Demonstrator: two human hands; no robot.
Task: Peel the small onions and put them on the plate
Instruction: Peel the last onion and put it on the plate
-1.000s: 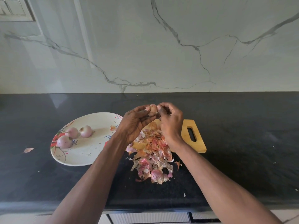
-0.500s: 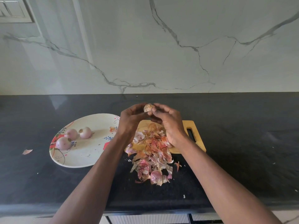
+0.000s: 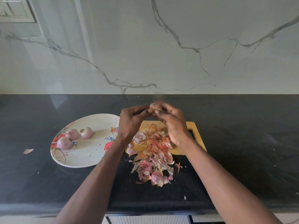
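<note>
Onion [image 3: 155,107] pinched between curled fingertips of left hand [image 3: 131,122] and right hand [image 3: 174,125].

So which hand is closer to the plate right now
Left. The left hand is just past the plate's right rim, gripping the onion. The right hand grips that onion too, farther right, over the cutting board.

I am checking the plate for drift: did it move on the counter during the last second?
No. The plate keeps its place beside the cutting board.
</note>
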